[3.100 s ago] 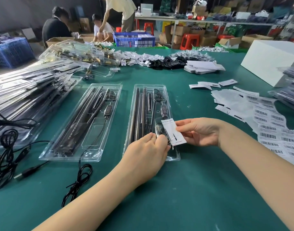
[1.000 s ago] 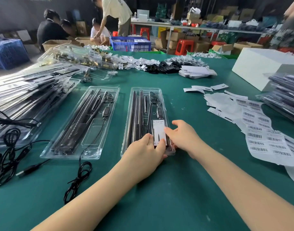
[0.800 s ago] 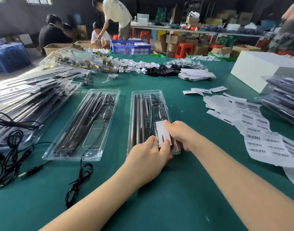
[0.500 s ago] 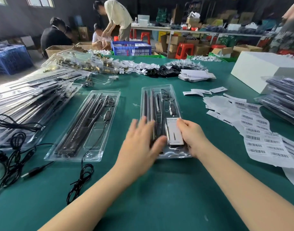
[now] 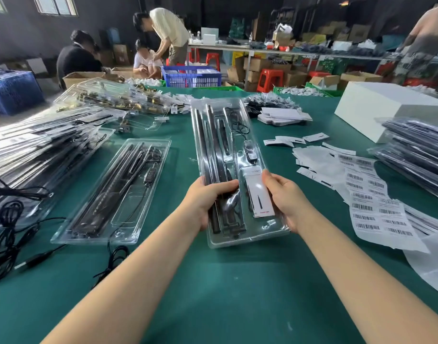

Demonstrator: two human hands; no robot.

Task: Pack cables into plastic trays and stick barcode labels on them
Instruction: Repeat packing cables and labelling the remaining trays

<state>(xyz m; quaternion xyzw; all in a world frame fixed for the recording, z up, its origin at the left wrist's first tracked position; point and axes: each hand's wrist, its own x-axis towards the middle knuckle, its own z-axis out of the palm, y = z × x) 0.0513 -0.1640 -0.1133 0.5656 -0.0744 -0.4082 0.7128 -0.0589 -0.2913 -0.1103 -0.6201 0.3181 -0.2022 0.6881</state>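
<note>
**Filled tray lifted from the green table**

Green felt covers the work table (image 5: 237,294), and behind it a cluttered storeroom of cardboard boxes, red stools and a blue crate is seen, with several people busy at the far side.

One clear plastic tray (image 5: 227,135) is held up off the table by its near end, tilted so that its far end points away from the person. The left hand (image 5: 208,202) is curled round the tray's left near edge, with the thumb laid across the black rods inside; the right hand (image 5: 285,197) is wrapped round the right near edge, with the thumb pressed on the white insert card (image 5: 258,194) seated in the tray's near right pocket. The card and rods are probably pinned in this way so that nothing slides out while the tray is carried. A coiled black cable (image 5: 237,125) is lodged in the tray's far right channel.

To the left of the held tray a second tray (image 5: 118,192) lies flat on the table, with a cable end trailing over its near edge; it appears not yet fully packed. To the right of the held tray lie the barcode label sheets (image 5: 371,202), within easy reach. No barcode can be made out on the held tray, so labelling is judged to be the next step. Left of the second tray, a stack of trays (image 5: 39,145) is piled.
</note>
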